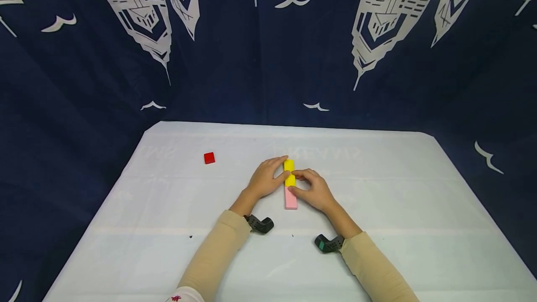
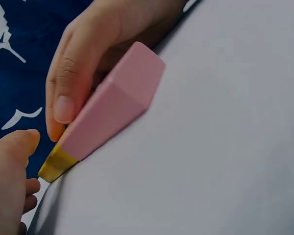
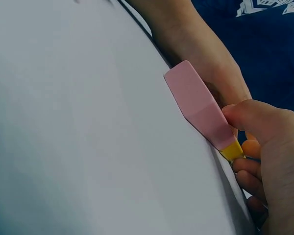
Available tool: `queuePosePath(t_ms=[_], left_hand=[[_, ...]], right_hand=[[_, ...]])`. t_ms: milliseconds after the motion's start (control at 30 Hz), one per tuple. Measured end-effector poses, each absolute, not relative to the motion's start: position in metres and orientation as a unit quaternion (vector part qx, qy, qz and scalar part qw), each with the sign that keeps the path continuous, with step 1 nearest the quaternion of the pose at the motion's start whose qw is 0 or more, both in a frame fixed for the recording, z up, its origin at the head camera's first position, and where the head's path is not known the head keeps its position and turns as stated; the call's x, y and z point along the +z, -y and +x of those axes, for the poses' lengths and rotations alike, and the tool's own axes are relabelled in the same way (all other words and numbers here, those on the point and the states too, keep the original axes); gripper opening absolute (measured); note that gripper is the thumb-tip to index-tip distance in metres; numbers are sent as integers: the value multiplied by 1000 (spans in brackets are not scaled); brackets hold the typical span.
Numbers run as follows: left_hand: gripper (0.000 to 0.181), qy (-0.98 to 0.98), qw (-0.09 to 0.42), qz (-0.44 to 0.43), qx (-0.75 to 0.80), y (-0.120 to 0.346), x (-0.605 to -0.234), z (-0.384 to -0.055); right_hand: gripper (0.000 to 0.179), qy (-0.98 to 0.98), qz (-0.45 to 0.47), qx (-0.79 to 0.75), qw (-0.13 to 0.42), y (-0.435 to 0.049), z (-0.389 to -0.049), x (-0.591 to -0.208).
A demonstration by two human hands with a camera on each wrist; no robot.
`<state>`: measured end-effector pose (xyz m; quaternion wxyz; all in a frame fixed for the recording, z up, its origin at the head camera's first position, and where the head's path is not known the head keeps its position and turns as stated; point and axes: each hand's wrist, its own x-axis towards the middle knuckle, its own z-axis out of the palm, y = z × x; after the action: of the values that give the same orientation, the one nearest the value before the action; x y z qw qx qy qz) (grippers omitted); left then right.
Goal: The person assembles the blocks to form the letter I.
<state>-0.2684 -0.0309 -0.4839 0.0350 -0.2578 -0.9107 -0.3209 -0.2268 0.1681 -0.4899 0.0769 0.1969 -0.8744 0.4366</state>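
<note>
A yellow piece [image 1: 289, 181] and a pink block [image 1: 291, 199] lie end to end in a straight row on the white table; whether the yellow part is one block or two cannot be told under the fingers. My left hand [image 1: 266, 177] lies along the left side of the yellow, its thumb touching it midway and a fingertip near the far end. From the right, my right hand [image 1: 313, 191] touches the yellow with its fingertips, while its thumb rests near the seam with the pink. In the right wrist view, that thumb [image 3: 242, 115] meets the side of the pink block [image 3: 198, 100].
A small red block [image 1: 209, 158] sits apart, toward the back left of the white table [image 1: 147, 199]. Dark blue cloth [image 1: 260, 59] with white prints hangs behind and beside the table. A tiny dark speck [image 1: 190, 236] lies near the left forearm.
</note>
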Motion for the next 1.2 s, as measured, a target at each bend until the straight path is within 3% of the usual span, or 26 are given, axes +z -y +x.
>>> queuePosePath(t_ms=[567, 1200], left_hand=[[42, 904, 93, -148, -390, 86, -476, -271], [35, 912, 117, -85, -383, 155, -466, -265]], right_hand=[[46, 873, 198, 440, 79, -165, -225, -488], [47, 872, 199, 440, 76, -165, -225, -490]])
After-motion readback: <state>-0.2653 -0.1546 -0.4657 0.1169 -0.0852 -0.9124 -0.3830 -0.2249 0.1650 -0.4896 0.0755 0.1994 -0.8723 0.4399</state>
